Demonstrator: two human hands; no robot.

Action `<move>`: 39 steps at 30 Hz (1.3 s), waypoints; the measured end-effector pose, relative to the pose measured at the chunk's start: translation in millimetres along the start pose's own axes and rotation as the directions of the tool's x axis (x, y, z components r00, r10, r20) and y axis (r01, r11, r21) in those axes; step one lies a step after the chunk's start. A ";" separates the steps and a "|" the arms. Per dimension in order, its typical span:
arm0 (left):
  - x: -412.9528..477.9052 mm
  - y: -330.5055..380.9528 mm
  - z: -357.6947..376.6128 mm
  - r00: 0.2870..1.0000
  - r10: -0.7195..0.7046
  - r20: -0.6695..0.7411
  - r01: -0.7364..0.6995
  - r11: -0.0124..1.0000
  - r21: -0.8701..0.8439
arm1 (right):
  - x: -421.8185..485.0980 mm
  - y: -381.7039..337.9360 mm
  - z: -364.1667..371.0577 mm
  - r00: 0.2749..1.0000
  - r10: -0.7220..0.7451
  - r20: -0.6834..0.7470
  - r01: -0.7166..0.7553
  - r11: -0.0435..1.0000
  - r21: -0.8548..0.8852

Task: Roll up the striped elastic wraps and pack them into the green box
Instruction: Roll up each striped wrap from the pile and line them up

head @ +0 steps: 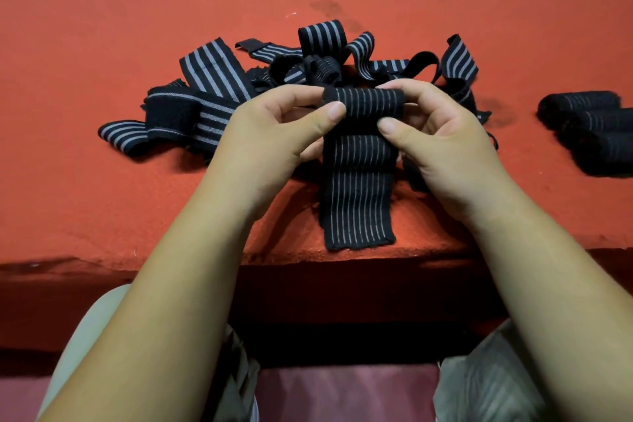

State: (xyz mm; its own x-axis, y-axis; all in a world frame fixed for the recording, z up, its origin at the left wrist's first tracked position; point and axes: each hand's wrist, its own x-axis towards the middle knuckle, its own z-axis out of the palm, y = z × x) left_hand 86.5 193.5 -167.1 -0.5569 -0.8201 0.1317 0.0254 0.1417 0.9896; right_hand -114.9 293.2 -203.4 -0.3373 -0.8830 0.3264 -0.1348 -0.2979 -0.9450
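A black wrap with thin pale stripes lies lengthwise on the red table, its near end at the table's front edge. Its far end is rolled into a short cylinder. My left hand pinches the roll's left end between thumb and fingers. My right hand pinches its right end the same way. Behind the roll lies a tangled pile of loose striped wraps. No green box is in view.
Several finished rolled wraps lie together at the right edge of the red felt table. The table's front edge runs across the frame, with my knees below it.
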 end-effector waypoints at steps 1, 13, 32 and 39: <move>-0.3 0.7 0.1 1.000 0.008 0.000 -0.008 1.000 0.012 | -0.1 -0.4 -0.6 1.000 -0.006 0.004 0.006 1.000 -0.015; -2.5 -1.3 11.5 0.996 -0.018 -0.087 0.023 0.998 0.063 | 1.0 4.4 2.3 0.995 -0.021 -0.093 0.012 0.995 -0.101; -2.9 4.1 9.4 1.000 0.012 -0.017 -0.011 0.999 0.042 | -2.7 2.4 4.4 0.999 -0.029 -0.028 0.028 0.999 -0.037; -0.7 3.1 5.1 0.999 0.044 0.010 -0.044 0.995 0.095 | -2.7 1.1 7.4 0.995 -0.016 -0.096 0.014 1.000 -0.014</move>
State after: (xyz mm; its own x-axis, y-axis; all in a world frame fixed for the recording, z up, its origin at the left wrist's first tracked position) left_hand 82.8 197.3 -164.5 -0.5633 -0.8077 0.1743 -0.0286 0.2298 0.9728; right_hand -107.2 292.6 -205.5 -0.4227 -0.8395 0.3414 -0.1527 -0.3054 -0.9399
